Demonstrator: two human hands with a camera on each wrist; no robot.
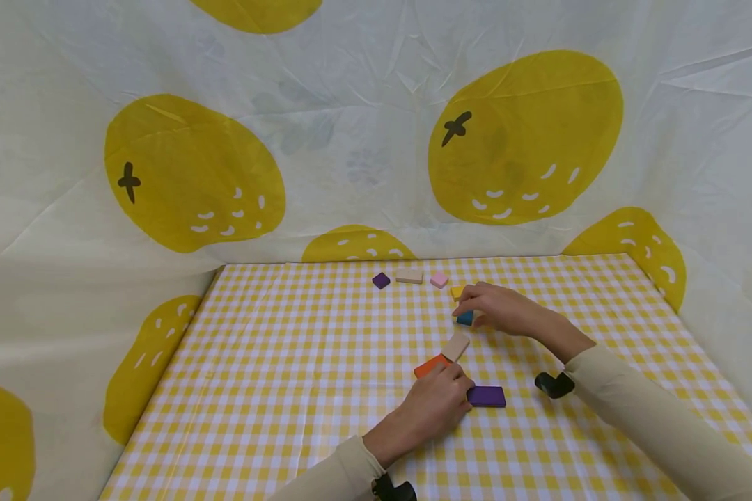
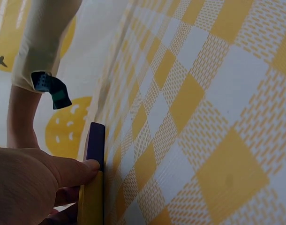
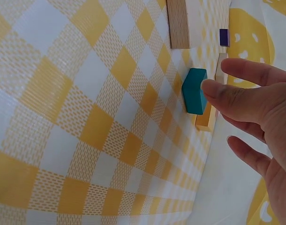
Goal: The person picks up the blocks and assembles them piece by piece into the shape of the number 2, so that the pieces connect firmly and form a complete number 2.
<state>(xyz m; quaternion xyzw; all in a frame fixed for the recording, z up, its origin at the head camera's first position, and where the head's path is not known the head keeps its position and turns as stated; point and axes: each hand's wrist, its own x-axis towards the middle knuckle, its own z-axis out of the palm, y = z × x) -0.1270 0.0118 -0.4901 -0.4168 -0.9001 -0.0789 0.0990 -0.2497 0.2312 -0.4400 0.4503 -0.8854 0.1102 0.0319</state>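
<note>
My left hand [image 1: 435, 400] is low over the table, pinching a yellow block [image 2: 90, 199] with the thumb at its end. That block lies end to end with a purple block [image 1: 487, 396]; the hand hides it in the head view. An orange block [image 1: 431, 365] sits just beyond these fingers, meeting a plain wooden block [image 1: 456, 346]. Farther back, my right hand [image 1: 504, 309] hovers around a teal block [image 3: 194, 91], its thumb tip right at the block and its other fingers spread apart. Behind the teal one is a yellow-orange block [image 1: 457, 293], partly covered by the fingers.
The blocks form a curve that continues along the back with a pink block [image 1: 439, 280], a long wooden block [image 1: 409, 276] and a dark purple diamond-shaped block [image 1: 381, 280]. A yellow checked cloth [image 1: 257, 390] covers the table. Lemon-print fabric [image 1: 351, 160] hangs behind and beside it.
</note>
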